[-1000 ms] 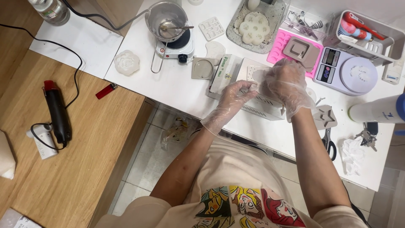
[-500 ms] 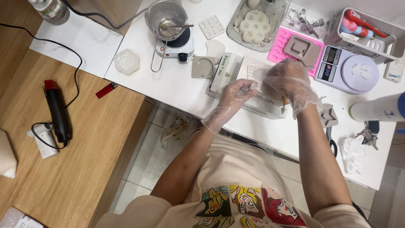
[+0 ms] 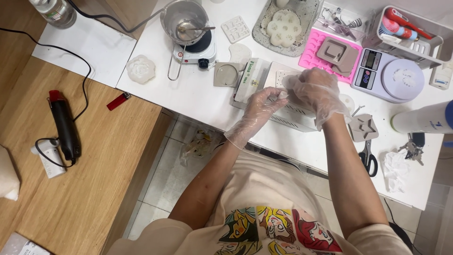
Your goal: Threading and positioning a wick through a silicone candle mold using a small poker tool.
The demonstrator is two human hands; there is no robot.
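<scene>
Both my hands wear clear plastic gloves and work over a flat white mould (image 3: 283, 81) that lies on a white box (image 3: 297, 118) at the table's middle. My left hand (image 3: 259, 106) pinches the mould's near left edge. My right hand (image 3: 317, 92) is curled over the mould's right part, fingers closed; what lies under them is hidden. A narrow green-and-white carton (image 3: 250, 80) lies just left of the mould.
On the white table (image 3: 198, 99): a metal pot on a small hotplate (image 3: 188, 26), a white flower piece (image 3: 140, 69), a pink mould (image 3: 330, 52), a digital scale (image 3: 389, 75), scissors (image 3: 368, 158), a star mould (image 3: 364, 128). A heat gun (image 3: 63, 125) and red lighter (image 3: 118, 100) lie on the wooden desk.
My right hand has shifted slightly up and back over the mould. My left hand stays at the mould's left edge.
</scene>
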